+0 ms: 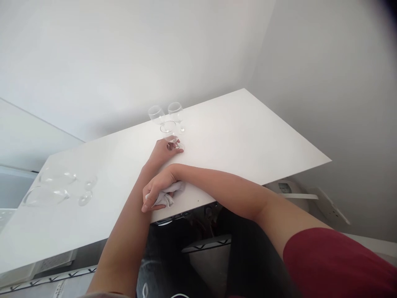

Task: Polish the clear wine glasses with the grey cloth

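My left hand reaches far across the white table and closes its fingers around the stem of a clear wine glass, low down near the foot. That glass is upright, with two more wine glasses, one and another, close behind it by the wall. Nearer to me, my right hand grips a crumpled white cloth. The right wrist crosses over my left forearm, and part of the cloth is hidden under the fingers.
On the left of the table are two larger clear glasses, one in front of the other; both look laid on their sides. Walls border the table behind and at right. Below its front edge are wire shelving and a white appliance.
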`<state>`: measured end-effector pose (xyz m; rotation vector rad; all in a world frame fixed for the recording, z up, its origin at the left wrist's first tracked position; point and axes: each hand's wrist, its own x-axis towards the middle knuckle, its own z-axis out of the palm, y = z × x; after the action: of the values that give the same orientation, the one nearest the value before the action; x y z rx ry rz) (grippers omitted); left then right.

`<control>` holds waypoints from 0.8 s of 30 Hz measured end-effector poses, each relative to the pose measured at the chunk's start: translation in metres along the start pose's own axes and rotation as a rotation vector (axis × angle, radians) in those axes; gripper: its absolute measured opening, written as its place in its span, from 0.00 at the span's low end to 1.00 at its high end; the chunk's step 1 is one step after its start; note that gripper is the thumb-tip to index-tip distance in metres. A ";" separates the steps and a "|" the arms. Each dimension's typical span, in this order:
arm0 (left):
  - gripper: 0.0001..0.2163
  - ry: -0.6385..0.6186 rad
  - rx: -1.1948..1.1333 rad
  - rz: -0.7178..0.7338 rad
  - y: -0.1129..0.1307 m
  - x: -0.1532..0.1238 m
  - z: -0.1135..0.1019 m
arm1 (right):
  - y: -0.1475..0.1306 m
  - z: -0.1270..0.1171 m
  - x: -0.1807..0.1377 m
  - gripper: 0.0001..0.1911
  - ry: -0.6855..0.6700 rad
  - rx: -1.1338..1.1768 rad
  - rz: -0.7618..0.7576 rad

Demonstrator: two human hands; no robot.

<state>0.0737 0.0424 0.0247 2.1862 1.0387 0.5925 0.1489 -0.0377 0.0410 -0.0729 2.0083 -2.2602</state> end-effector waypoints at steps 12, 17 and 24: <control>0.11 0.010 0.107 0.119 -0.008 0.006 0.007 | 0.005 0.000 0.003 0.35 0.060 -0.061 -0.042; 0.10 -0.003 0.226 0.192 -0.010 0.010 0.012 | 0.007 -0.003 0.003 0.34 0.025 -0.067 -0.024; 0.12 -0.042 0.371 0.146 -0.004 0.015 0.017 | 0.007 -0.006 0.001 0.31 -0.053 -0.034 -0.063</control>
<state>0.0914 0.0506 0.0119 2.6034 1.0382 0.4415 0.1476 -0.0324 0.0330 -0.1994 2.0453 -2.2365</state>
